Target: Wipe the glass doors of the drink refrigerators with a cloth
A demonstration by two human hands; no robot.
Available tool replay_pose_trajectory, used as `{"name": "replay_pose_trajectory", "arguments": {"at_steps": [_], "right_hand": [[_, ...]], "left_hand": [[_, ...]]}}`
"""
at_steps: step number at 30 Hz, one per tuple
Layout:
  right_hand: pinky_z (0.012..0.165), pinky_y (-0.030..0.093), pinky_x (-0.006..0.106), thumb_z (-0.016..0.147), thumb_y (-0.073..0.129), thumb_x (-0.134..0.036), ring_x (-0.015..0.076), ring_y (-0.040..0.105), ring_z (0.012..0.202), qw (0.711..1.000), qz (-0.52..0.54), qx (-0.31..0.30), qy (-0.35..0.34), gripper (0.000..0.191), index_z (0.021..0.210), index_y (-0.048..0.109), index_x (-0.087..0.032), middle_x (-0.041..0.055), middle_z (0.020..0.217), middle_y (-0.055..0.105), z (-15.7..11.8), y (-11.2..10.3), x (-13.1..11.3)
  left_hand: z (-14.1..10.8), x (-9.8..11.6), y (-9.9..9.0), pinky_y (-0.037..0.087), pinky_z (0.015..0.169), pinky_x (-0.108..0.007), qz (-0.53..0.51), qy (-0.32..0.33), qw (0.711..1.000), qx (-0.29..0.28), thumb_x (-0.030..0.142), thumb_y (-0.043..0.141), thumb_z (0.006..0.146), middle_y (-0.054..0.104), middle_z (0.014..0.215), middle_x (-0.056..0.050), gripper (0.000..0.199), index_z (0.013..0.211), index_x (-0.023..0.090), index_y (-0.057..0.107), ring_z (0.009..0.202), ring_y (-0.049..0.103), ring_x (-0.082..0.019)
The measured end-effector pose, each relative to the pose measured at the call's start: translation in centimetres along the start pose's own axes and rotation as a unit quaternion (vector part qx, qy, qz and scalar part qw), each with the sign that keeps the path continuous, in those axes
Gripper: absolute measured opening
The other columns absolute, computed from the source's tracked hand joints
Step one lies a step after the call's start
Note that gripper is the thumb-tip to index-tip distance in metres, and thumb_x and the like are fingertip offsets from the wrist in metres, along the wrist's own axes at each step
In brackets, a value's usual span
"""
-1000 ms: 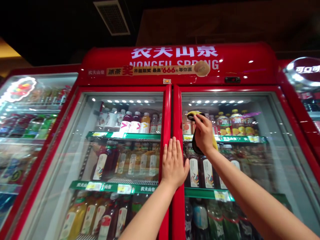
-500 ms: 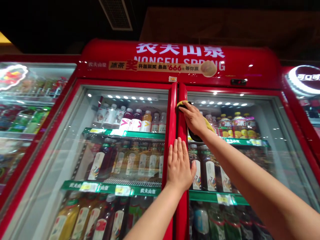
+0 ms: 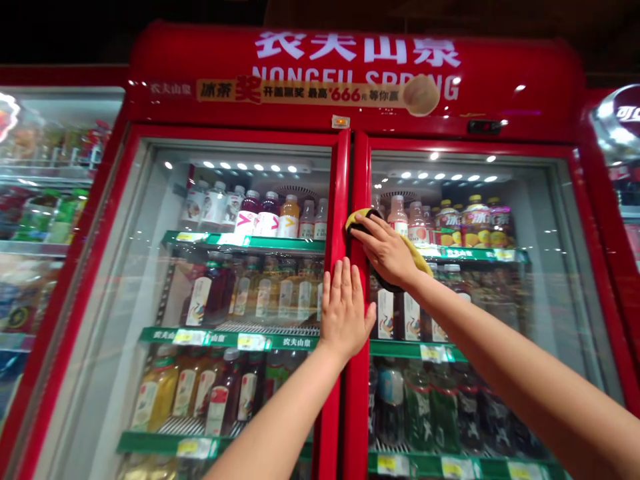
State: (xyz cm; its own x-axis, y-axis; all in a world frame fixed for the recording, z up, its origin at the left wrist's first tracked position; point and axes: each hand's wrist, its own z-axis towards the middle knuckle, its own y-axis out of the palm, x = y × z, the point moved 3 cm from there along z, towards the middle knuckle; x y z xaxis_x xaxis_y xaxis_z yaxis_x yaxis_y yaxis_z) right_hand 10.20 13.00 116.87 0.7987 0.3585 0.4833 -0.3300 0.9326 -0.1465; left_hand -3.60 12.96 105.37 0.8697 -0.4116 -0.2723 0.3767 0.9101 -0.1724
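My left hand (image 3: 345, 313) lies flat on the red frame of the left cooler door (image 3: 339, 193), with its fingers stretched upward. Against the neighbouring red frame of the right door (image 3: 361, 173), my right hand (image 3: 387, 250) presses a yellow and black cloth (image 3: 419, 259). Part of that cloth hangs below and behind the hand, over the glass. Its fingers are extended across the cloth, near the door's inner edge. Both doors look closed, with a narrow dark gap between them.
Behind the glass, bottled drinks (image 3: 289, 217) stand on green-edged shelves (image 3: 295, 342) with price tags. A red lit header (image 3: 210, 53) tops the cooler, with a small display (image 3: 484, 127) at its right. Other coolers stand left (image 3: 50, 213) and right (image 3: 625, 153).
The view has tilted downward, so the cooler sits higher in the picture. My right hand has slid down the right door's frame with the cloth. My left hand stays on the left frame.
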Motion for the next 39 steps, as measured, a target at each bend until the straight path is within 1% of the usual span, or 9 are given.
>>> {"name": "replay_pose_trajectory", "arguments": {"at_steps": [5,10,14,19,25,29,35,37,39], "right_hand": [[0.121,0.035,0.053,0.1,0.042,-0.021,0.024,0.026,0.152,0.998,0.012,-0.055,-0.008,0.046,0.144,0.052,-0.028,-0.0001,0.161,0.04,-4.6,-0.1,-2.7],[0.123,0.031,0.052,0.099,0.043,-0.022,0.026,0.023,0.153,0.994,0.003,-0.107,-0.016,0.05,0.148,0.048,-0.028,-0.001,0.162,0.036,-8.8,0.4,-5.2],[0.122,0.03,0.051,0.098,0.045,-0.023,0.025,0.027,0.152,0.992,0.003,-0.124,-0.02,0.052,0.149,0.047,-0.031,-0.0018,0.162,0.037,-12.6,0.6,-7.6],[0.122,0.03,0.051,0.096,0.047,-0.022,0.0249,0.032,0.15,0.988,0.006,-0.154,-0.02,0.055,0.15,0.045,-0.031,-0.001,0.16,0.039,-17.0,1.0,-10.6],[0.12,0.034,0.05,0.096,0.048,-0.02,0.0255,0.041,0.144,0.983,0.025,-0.178,-0.027,0.054,0.148,0.049,-0.031,0.0009,0.156,0.046,-22.6,1.6,-14.8],[0.118,0.037,0.049,0.095,0.047,-0.018,0.0258,0.045,0.141,0.982,0.034,-0.184,-0.031,0.056,0.15,0.047,-0.03,0.0003,0.155,0.048,-26.3,2.0,-17.5],[0.117,0.04,0.051,0.092,0.047,-0.014,0.0258,0.049,0.138,0.98,0.037,-0.193,0.022,0.059,0.147,0.05,-0.034,-0.0001,0.15,0.053,-29.5,3.1,-20.2],[0.115,0.042,0.052,0.092,0.047,-0.014,0.0269,0.051,0.136,0.982,0.037,-0.185,0.026,0.057,0.147,0.052,-0.032,0.0007,0.149,0.055,-30.1,3.1,-20.8],[0.114,0.044,0.051,0.093,0.047,-0.014,0.0267,0.051,0.136,0.982,0.048,-0.184,0.012,0.056,0.147,0.051,-0.031,0.0014,0.15,0.054,-30.6,2.9,-21.1]], "left_hand": [[-3.6,-0.7,-0.6,0.015,0.127,-0.056,0.006,0.012,1.0,-0.028,0.035,0.054,0.094,0.008,0.167,-0.021,0.096,0.159,0.004,-0.01,0.156,0.006,-0.032],[-6.4,-0.8,-1.4,0.014,0.127,-0.056,0.019,0.019,0.998,-0.061,0.042,0.054,0.094,0.007,0.166,-0.022,0.098,0.158,0.002,-0.009,0.155,0.001,-0.032],[-8.6,-0.4,-1.6,0.013,0.127,-0.055,0.009,0.027,0.994,-0.103,0.048,0.058,0.092,0.005,0.166,-0.022,0.105,0.158,0.002,-0.009,0.155,0.0,-0.032],[-12.3,0.3,-1.6,0.018,0.127,-0.05,0.003,0.05,0.989,-0.142,0.056,0.058,0.091,0.008,0.166,-0.023,0.109,0.158,0.002,-0.008,0.155,0.003,-0.032],[-16.8,0.9,-1.8,0.023,0.126,-0.048,0.002,0.037,0.983,-0.178,0.054,0.063,0.089,0.011,0.165,-0.023,0.114,0.158,0.004,-0.013,0.155,0.006,-0.032],[-19.8,1.6,-1.7,0.024,0.125,-0.047,-0.003,0.042,0.978,-0.202,0.053,0.068,0.086,0.014,0.165,-0.023,0.118,0.158,0.006,-0.013,0.155,0.011,-0.031],[-24.0,3.1,-1.3,0.027,0.124,-0.046,0.003,0.039,0.973,-0.227,0.055,0.063,0.088,0.021,0.164,-0.023,0.114,0.158,0.004,-0.011,0.154,0.017,-0.03],[-24.9,3.5,-1.2,0.028,0.124,-0.046,0.007,0.034,0.972,-0.232,0.055,0.064,0.088,0.022,0.163,-0.023,0.113,0.158,0.004,-0.009,0.154,0.018,-0.03],[-25.4,3.6,-1.3,0.028,0.124,-0.045,0.007,0.033,0.971,-0.238,0.054,0.064,0.088,0.023,0.163,-0.022,0.112,0.159,0.004,-0.006,0.154,0.019,-0.03]]}}
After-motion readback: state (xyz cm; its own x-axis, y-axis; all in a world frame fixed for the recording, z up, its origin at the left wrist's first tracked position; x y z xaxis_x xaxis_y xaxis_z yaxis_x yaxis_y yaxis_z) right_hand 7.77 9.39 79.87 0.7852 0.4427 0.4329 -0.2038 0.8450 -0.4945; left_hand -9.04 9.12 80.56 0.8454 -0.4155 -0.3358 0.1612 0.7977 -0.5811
